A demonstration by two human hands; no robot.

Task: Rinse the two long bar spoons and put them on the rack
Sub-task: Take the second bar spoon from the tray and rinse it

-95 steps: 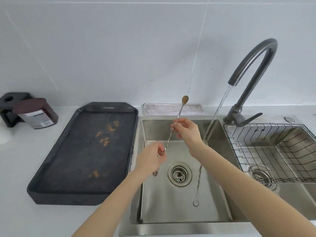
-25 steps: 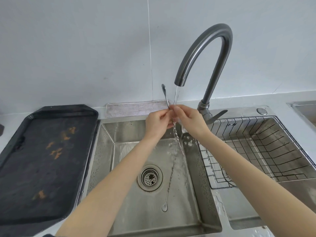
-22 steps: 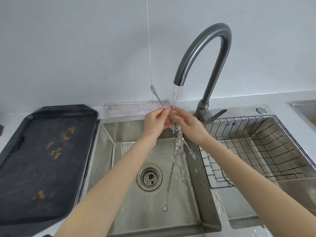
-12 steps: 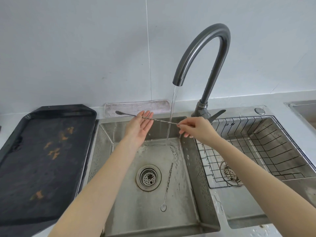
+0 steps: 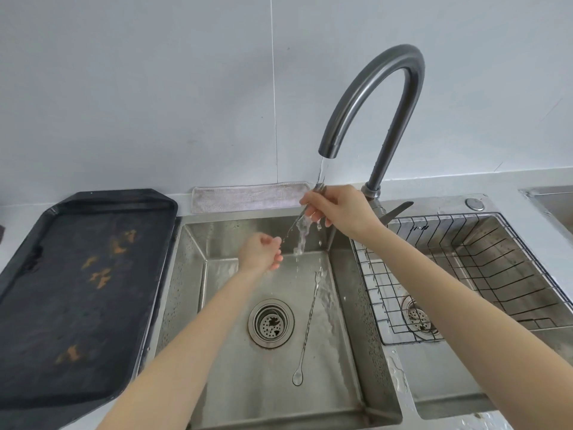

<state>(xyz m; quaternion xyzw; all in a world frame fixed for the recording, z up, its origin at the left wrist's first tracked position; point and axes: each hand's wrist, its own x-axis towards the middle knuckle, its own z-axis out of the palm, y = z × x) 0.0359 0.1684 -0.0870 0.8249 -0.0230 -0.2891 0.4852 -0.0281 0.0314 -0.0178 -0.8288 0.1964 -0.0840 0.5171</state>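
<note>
hands: right hand (image 5: 339,211) and left hand (image 5: 262,251) pinch bar spoon (image 5: 291,229) — under tap | second spoon (image 5: 307,328) — sink floor

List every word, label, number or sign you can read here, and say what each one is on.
No text can be read.
Small dark marks on the back wall of the right basin, behind the wire rack: too small and blurred to read.
The faucet, black tray, cloth and bar spoons show none.
</note>
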